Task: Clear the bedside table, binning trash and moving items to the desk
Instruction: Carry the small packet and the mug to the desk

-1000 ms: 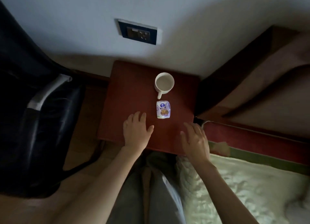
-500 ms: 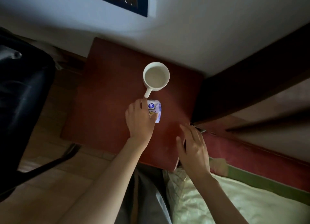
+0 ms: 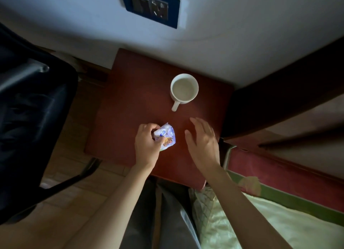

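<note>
Closing around the crumpled snack wrapper (image 3: 166,137), my left hand (image 3: 147,146) is making a tight grip: fingers and thumb are curling over the packet's left side, while its white and purple printed end is sticking out at the hand's 3 o'clock. I am holding the wrapper over the near middle of the red-brown bedside surface (image 3: 130,99) (whether it is touching the wood, I cannot tell). My right hand (image 3: 202,142) is hovering just beside the wrapper at its 3 o'clock, palm down, fingers spread wide, gripping nothing. A white mug (image 3: 184,88) is standing upright on the surface at 12 o'clock from my hands, apart from both, its handle pointing back toward me. A black chair (image 3: 31,118) is sitting at 9 o'clock, the bed (image 3: 260,220) at 4 o'clock, and a wall socket (image 3: 150,6) is showing high at 12.
</note>
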Action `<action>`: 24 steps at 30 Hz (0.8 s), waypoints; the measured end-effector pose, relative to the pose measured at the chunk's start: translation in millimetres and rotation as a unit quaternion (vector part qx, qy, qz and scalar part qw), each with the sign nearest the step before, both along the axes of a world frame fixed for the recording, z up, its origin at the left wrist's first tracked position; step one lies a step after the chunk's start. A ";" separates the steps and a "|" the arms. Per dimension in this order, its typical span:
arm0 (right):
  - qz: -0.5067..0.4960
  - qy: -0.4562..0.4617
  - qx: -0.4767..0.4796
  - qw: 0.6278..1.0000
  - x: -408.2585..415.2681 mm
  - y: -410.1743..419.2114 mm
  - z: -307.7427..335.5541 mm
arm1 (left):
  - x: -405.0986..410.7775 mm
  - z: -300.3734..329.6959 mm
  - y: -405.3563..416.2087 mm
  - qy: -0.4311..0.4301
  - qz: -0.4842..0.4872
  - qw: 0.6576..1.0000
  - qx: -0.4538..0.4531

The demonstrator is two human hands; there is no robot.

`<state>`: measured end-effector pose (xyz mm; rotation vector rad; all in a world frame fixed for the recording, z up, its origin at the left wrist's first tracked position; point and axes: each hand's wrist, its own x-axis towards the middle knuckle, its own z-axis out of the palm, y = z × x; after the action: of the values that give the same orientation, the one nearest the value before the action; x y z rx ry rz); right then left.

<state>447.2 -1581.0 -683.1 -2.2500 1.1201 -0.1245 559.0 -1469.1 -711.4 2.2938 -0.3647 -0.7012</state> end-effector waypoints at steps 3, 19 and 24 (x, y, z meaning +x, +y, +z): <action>-0.023 -0.006 0.025 0.999 25.3 4.7 2.0 | 10.5 8.5 23.3 -0.017 -0.008 1.000 -0.022; -0.284 -0.084 0.125 0.947 91.7 10.6 -10.9 | 53.8 21.5 86.4 -0.049 -0.009 0.996 -0.079; -0.323 -0.099 0.138 0.931 105.6 12.6 -11.5 | 70.1 25.1 103.1 -0.051 -0.012 0.995 -0.090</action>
<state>552.8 -1568.5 -694.6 -1.5174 1.6098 -0.4219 629.2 -1366.0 -686.3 2.1616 -0.4836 -0.5413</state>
